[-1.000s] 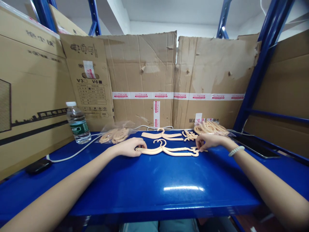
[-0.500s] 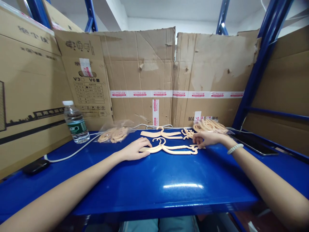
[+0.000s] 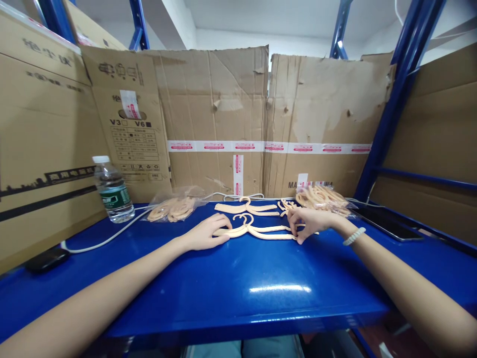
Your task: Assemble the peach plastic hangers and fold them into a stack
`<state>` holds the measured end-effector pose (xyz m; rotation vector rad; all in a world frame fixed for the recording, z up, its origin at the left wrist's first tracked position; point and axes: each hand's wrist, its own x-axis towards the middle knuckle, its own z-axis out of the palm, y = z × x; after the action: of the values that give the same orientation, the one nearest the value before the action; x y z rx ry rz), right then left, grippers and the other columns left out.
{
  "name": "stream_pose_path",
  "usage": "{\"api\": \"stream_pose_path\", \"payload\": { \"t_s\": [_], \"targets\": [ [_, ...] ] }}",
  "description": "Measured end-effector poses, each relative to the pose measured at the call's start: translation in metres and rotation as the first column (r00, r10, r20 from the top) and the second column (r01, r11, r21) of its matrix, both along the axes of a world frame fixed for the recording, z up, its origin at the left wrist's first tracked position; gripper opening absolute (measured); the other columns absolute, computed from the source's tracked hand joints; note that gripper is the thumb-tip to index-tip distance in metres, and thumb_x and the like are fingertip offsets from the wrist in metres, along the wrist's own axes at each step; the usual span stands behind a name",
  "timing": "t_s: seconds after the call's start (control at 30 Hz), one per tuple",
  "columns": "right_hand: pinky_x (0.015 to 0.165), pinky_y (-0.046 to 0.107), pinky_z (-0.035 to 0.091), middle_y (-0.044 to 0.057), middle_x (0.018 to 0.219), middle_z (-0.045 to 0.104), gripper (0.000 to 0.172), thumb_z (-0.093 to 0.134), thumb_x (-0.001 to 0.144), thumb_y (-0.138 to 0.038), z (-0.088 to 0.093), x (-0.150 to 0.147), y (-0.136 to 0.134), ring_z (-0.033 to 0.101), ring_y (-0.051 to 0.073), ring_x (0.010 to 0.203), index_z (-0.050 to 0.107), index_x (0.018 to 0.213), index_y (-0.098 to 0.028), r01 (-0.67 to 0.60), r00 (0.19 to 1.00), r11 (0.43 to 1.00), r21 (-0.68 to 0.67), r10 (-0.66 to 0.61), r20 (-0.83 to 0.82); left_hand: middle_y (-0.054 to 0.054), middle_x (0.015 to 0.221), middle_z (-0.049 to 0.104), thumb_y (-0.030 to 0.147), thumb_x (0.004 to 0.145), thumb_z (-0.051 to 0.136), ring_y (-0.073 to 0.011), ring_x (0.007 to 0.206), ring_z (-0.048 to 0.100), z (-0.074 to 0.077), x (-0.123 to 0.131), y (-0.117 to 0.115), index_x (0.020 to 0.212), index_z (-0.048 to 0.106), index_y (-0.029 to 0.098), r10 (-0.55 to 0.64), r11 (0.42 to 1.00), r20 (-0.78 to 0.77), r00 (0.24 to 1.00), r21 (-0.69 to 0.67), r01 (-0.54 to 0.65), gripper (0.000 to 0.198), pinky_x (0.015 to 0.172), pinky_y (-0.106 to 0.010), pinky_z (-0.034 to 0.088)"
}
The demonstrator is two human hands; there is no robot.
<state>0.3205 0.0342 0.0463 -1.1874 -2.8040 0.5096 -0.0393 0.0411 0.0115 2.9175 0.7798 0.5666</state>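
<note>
Two beige folding clothes hangers lie one behind the other on the blue table. On the nearer hanger (image 3: 270, 234), my left hand (image 3: 204, 232) has its fingers closed around the left arm. At that hanger's right end, my right hand (image 3: 313, 222) pinches the tip between thumb and fingers, hiding part of it. A small beige piece shows just right of these fingers. The farther hanger (image 3: 257, 209) lies untouched. Several small beige pieces (image 3: 286, 205) sit beside it, partly behind my right hand.
A clear bag of beige hanger parts (image 3: 175, 206) lies at the left, and another filled bag (image 3: 322, 196) at the right. Around the blue table (image 3: 223, 283) are a water bottle (image 3: 114, 191), a black device (image 3: 48, 259), a dark phone or tablet (image 3: 387, 223), white cables and cardboard walls (image 3: 216, 119).
My right hand has moved slightly nearer and left, from the small pieces by the hanger's right end onto its tip. My left hand stays on the left arm. The view shifts slightly.
</note>
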Motion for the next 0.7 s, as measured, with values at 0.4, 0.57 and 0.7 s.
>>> {"api": "stream_pose_path", "payload": {
  "t_s": [0.4, 0.57, 0.7],
  "targets": [
    [0.080, 0.029, 0.043, 0.006, 0.092, 0.058, 0.015, 0.068, 0.065, -0.031, 0.003, 0.003, -0.003, 0.055, 0.022, 0.086, 0.071, 0.071, -0.017, 0.121, 0.992, 0.982, 0.143, -0.113, -0.063, -0.006, 0.100, 0.061, 0.028, 0.089, 0.046, -0.0201, 0.096, 0.052, 0.000, -0.001, 0.000, 0.098, 0.058, 0.019, -0.017, 1.000, 0.020, 1.000, 0.003, 0.017, 0.018, 0.088, -0.032, 0.040],
    [0.078, 0.031, 0.043, 0.007, 0.089, 0.061, 0.016, 0.069, 0.067, -0.029, 0.000, 0.006, 0.002, 0.056, 0.024, 0.087, 0.069, 0.076, -0.016, 0.141, 0.990, 0.980, 0.143, -0.139, -0.021, -0.006, 0.099, 0.061, 0.026, 0.088, 0.046, -0.0197, 0.095, 0.052, -0.001, 0.000, -0.001, 0.097, 0.058, 0.019, -0.008, 1.000, 0.025, 1.000, 0.009, 0.008, 0.016, 0.087, -0.032, 0.040],
    [0.071, 0.031, 0.044, 0.007, 0.081, 0.063, 0.011, 0.062, 0.077, -0.027, 0.016, -0.022, -0.021, 0.057, 0.021, 0.077, 0.064, 0.077, -0.016, 0.149, 0.984, 0.944, 0.294, -0.113, -0.135, -0.006, 0.097, 0.062, 0.024, 0.087, 0.047, -0.0199, 0.093, 0.053, -0.002, 0.001, -0.002, 0.096, 0.058, 0.019, 0.027, 0.999, 0.032, 0.999, 0.023, -0.028, 0.016, 0.085, -0.032, 0.041]
  ]
}}
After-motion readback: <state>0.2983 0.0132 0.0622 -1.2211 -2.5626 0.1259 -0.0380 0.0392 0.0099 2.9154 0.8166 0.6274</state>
